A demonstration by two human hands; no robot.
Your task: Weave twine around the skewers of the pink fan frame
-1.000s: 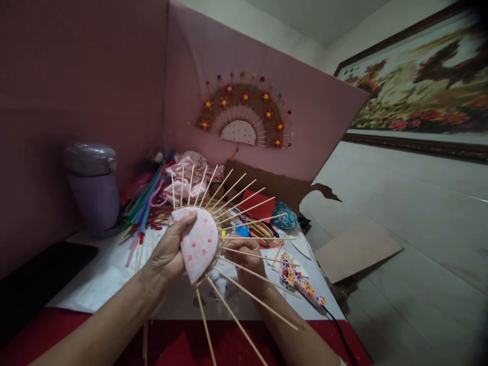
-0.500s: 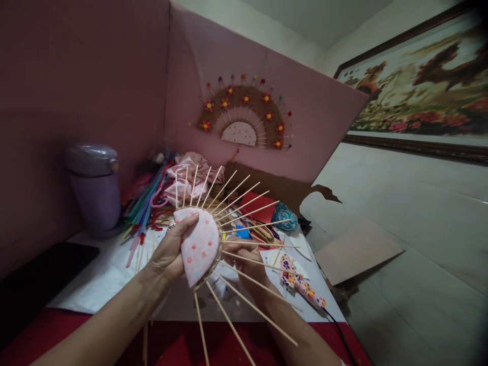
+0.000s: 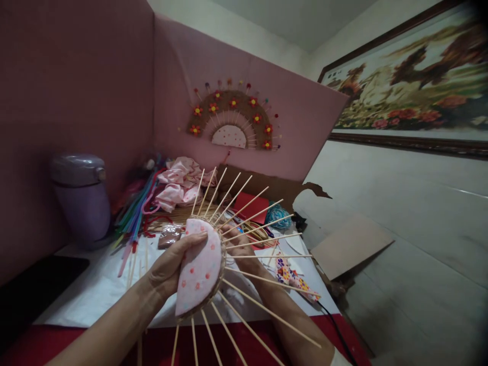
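Note:
My left hand [image 3: 168, 267] grips a half-round pad covered in pink flowered cloth [image 3: 200, 272], thumb laid across its front. Thin wooden sticks [image 3: 259, 244] fan out from the pad's curved rim, which is bound with a band of brown cord. My right hand [image 3: 240, 246] is behind the sticks at the pad's right rim, fingers curled and pinching there; what it holds is hidden by the sticks.
A white-covered table [image 3: 95, 292] carries coloured pipe cleaners [image 3: 135, 208], pink cloth [image 3: 179, 180], a blue yarn ball [image 3: 278, 214], a patterned glue gun [image 3: 292, 278] and a purple jug [image 3: 82, 195]. A finished fan decoration [image 3: 231, 119] hangs on the pink board. Cardboard [image 3: 348, 244] lies right.
The pad with its sticks has turned clockwise and dropped a little in my hands; more sticks now point downward. My right hand has shifted up along the rim.

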